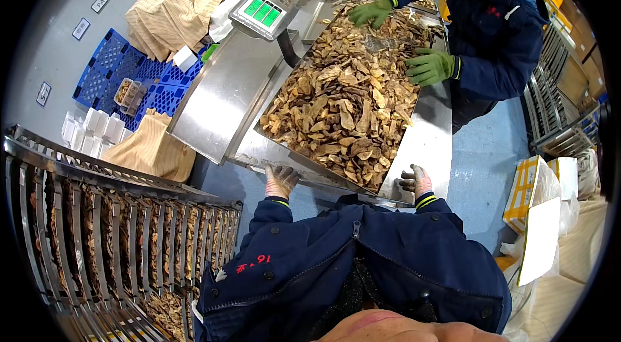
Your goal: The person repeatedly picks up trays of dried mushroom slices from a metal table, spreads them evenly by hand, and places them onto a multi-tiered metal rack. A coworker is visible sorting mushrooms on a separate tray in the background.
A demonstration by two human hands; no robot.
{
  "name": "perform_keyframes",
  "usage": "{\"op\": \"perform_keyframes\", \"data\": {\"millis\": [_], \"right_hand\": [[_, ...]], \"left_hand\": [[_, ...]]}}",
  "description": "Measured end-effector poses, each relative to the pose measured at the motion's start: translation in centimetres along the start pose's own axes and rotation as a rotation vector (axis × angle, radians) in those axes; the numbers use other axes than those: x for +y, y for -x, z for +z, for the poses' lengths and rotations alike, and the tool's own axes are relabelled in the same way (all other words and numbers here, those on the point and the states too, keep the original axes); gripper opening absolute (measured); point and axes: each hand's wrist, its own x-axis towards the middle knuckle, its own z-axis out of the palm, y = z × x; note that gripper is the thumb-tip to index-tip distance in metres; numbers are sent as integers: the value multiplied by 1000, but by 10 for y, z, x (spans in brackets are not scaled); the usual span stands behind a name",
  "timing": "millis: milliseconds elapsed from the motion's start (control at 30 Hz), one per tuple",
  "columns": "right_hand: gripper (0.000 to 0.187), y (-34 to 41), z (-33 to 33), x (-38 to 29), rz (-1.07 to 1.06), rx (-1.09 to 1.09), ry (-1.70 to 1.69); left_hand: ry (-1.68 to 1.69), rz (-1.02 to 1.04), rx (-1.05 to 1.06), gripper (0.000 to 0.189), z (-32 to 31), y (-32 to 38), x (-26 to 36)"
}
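Note:
A shallow metal tray (320, 159) piled with dried brown slices (339, 99), which look like mushroom, lies before me on a stainless steel table (434, 148). At the table's front edge, left of the tray's near corner, is my left hand (281, 181) in a grey-coated work glove, fingers apart. My right hand (416, 181), gloved alike, is near the front edge on the other side, its fingers spread toward the tray. Neither hand shows anything held. Across the pile, a co-worker's green-gloved hands (371, 13) touch or hover over the slices; exact contact is unclear.
A weighing scale display (264, 9) stands left of the tray. On my left is a metal rack (121, 225) of slice-filled trays. Blue plastic pallets (109, 60) lie beyond it. Cartons (521, 191) and a white board (539, 240) stand at right.

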Motion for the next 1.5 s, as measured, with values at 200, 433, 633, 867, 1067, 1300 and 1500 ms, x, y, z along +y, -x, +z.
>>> {"op": "perform_keyframes", "data": {"millis": [200,433,633,867,1067,1300,1500], "right_hand": [[52,0,-1,0,7,10,-3],[51,-2,-1,0,24,28,-22],[52,-2,2,-1,22,20,-28],[53,5,7,-3,20,-5,-26],[54,5,2,-3,6,0,-18],[53,3,2,0,7,-5,-24],[54,1,-3,3,7,-13,-33]], "left_hand": [[-5,-17,6,86,5,2,1],[10,-17,-3,89,5,2,1],[5,-22,8,90,3,1,1],[23,-40,19,89,-9,-7,2],[-20,-34,-23,90,7,6,-1],[9,-26,41,88,9,8,-2],[10,-38,24,90,4,5,-3]]}}
